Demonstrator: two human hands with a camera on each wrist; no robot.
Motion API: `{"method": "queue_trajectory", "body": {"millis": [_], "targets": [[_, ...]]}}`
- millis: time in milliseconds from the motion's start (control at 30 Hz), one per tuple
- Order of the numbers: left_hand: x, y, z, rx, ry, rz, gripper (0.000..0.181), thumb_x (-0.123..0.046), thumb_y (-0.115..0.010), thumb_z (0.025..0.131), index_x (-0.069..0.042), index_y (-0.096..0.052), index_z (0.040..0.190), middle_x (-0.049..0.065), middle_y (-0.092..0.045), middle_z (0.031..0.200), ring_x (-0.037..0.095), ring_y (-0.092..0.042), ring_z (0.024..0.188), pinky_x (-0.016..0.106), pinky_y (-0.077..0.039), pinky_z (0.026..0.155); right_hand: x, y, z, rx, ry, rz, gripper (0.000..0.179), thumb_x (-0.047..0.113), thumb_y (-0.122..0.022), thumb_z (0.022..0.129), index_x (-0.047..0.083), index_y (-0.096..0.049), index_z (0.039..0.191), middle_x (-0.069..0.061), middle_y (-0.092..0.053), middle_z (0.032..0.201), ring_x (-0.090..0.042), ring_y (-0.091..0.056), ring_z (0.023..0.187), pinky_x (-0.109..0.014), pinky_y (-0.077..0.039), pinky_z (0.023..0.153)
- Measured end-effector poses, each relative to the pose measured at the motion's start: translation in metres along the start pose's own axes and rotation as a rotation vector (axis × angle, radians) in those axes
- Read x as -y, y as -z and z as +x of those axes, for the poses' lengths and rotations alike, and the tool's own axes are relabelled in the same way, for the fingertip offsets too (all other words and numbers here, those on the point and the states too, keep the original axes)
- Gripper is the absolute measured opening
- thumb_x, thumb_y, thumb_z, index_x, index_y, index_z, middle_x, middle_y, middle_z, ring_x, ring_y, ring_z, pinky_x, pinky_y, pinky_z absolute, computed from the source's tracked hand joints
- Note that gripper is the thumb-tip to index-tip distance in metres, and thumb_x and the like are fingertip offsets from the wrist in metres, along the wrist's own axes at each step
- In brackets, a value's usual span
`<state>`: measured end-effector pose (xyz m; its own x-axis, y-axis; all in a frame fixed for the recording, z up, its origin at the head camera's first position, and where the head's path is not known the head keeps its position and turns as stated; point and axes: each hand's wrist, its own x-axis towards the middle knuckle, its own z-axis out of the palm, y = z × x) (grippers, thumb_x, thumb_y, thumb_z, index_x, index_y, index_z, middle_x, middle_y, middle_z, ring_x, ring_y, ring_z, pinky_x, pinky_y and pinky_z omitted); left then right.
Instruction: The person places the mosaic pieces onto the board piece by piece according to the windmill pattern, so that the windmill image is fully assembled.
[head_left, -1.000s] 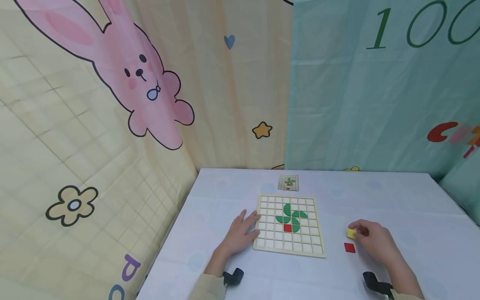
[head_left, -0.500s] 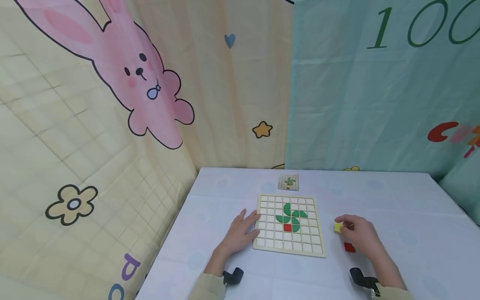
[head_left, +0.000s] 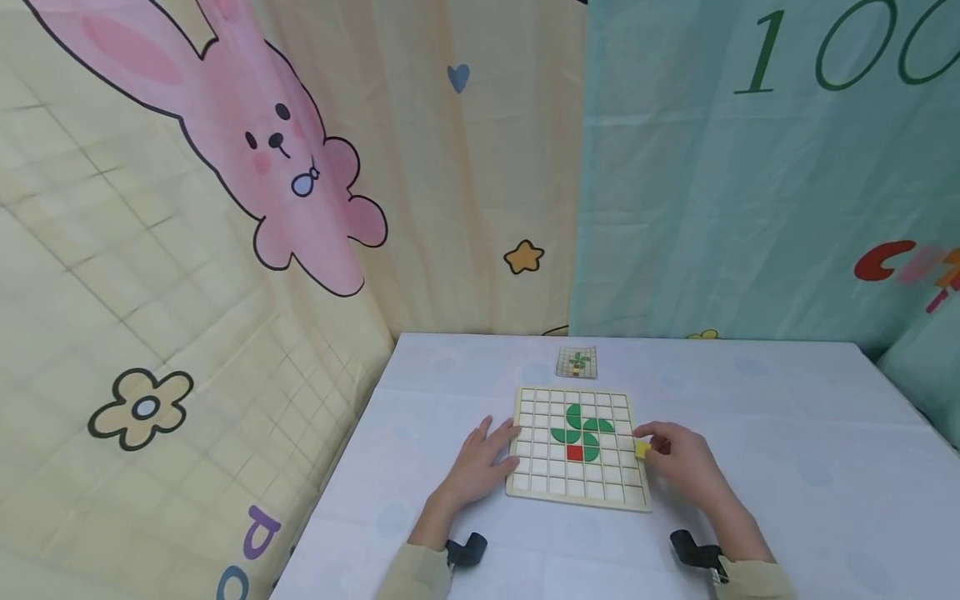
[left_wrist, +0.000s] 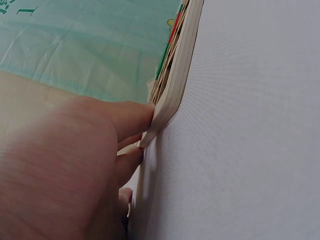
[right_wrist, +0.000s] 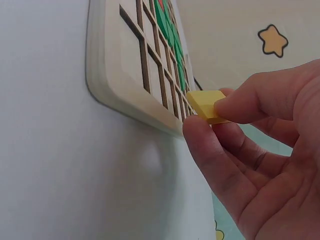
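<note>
A yellow square tile [right_wrist: 207, 103] is pinched between the thumb and fingers of my right hand [head_left: 684, 462], at the right edge of the wooden grid board [head_left: 543, 483]. Green rounded pieces [head_left: 573, 417] form a pinwheel in the middle of the board, and one red square tile [head_left: 574, 452] lies in a cell below its centre. My left hand [head_left: 477, 460] rests against the board's left edge with spread fingers. In the left wrist view, its fingertips [left_wrist: 145, 112] touch the board's side. The loose red tile on the cloth is hidden behind my right hand and forearm.
A small pattern card [head_left: 577, 362] with a green pinwheel printed on it lies beyond the board. White cloth covers the table [head_left: 817, 400]. Patterned curtains [head_left: 480, 183] hang behind and to the left.
My right hand has moved left with the yellow tile, from beside the loose red tile to the board's right edge. The left hand and the board have stayed put.
</note>
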<state>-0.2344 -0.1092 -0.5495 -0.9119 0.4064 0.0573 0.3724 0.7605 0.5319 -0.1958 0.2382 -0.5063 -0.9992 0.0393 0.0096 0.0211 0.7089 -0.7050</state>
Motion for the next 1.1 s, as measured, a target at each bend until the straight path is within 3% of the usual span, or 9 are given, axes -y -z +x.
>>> {"method": "queue_trajectory", "body": {"millis": [67, 733, 1100], "targets": [[0.0, 0.0, 0.0, -0.003, 0.001, -0.003, 0.055, -0.04, -0.053, 0.102, -0.024, -0.044, 0.154, -0.004, -0.034, 0.161, 0.028, -0.01, 0.154, 0.051, -0.01, 0.123, 0.005, -0.005, 0.001, 0.009, 0.016, -0.001, 0.032, 0.0, -0.064, 0.087, 0.007, -0.071, 0.117, -0.007, -0.057, 0.091, -0.025, -0.05, 0.083, -0.032, -0.046, 0.061], [-0.002, 0.003, -0.001, -0.002, 0.01, -0.015, 0.056, -0.04, -0.054, 0.101, -0.024, -0.044, 0.154, -0.003, -0.035, 0.161, 0.029, -0.011, 0.154, 0.053, -0.011, 0.122, 0.033, -0.041, 0.001, 0.034, 0.112, 0.045, 0.027, 0.0, -0.065, 0.088, 0.016, -0.076, 0.107, 0.001, -0.058, 0.087, -0.02, -0.05, 0.079, -0.031, -0.046, 0.063], [-0.004, 0.003, -0.001, 0.001, 0.017, -0.019, 0.055, -0.039, -0.054, 0.102, -0.023, -0.044, 0.154, -0.003, -0.035, 0.161, 0.028, -0.01, 0.154, 0.052, -0.011, 0.123, 0.047, -0.059, -0.002, 0.065, 0.086, 0.109, 0.025, 0.0, -0.071, 0.086, 0.02, -0.079, 0.099, 0.005, -0.064, 0.09, -0.018, -0.052, 0.079, -0.029, -0.046, 0.062]]}}
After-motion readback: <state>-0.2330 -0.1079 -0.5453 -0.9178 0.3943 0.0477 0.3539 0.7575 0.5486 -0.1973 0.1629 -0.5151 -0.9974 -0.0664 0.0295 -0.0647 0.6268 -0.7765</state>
